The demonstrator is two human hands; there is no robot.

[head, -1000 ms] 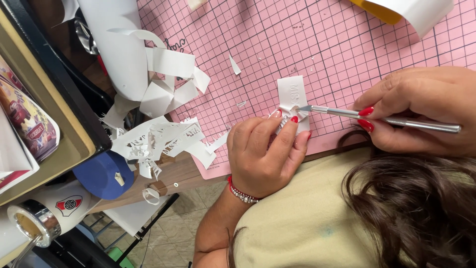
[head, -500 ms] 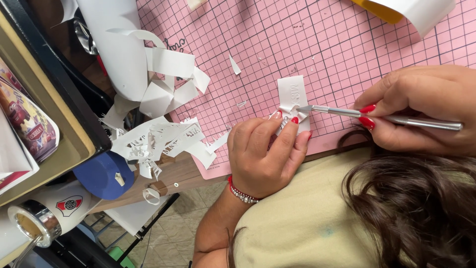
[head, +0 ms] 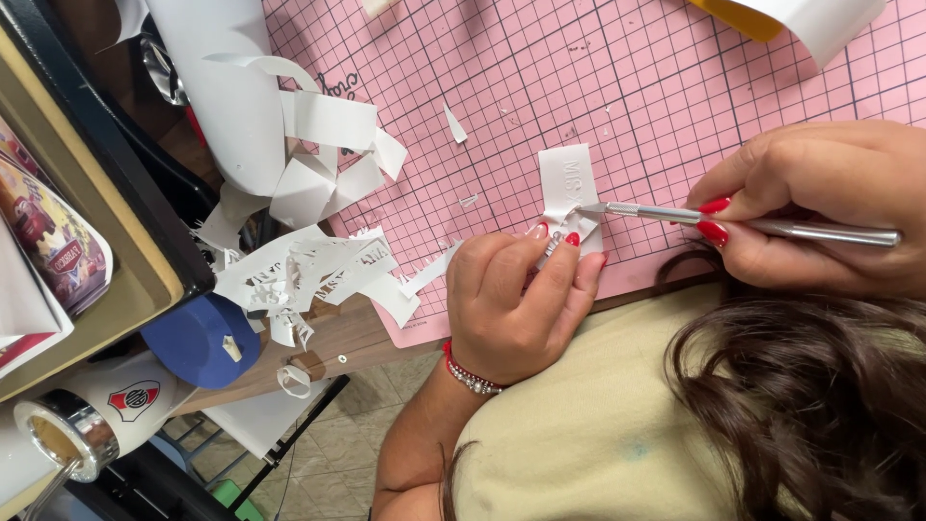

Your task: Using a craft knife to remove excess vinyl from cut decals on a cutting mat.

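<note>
A small white paper piece (head: 567, 178) with cut-out letters lies on the pink gridded cutting mat (head: 540, 87). My left hand (head: 516, 304) presses its lower end down with the fingertips; a red bead bracelet sits on that wrist. My right hand (head: 820, 207) grips a silver craft knife (head: 752, 224) like a pen. The blade tip touches the paper just above my left fingertips. Both hands have red nails.
White paper scraps (head: 309, 260) pile up at the mat's left edge beside a white paper roll (head: 222, 77). A blue cap (head: 198, 338), a white cup with a metal rim (head: 92, 425) and a dark tray (head: 106, 183) stand at the left. Dark hair (head: 810, 405) fills the lower right.
</note>
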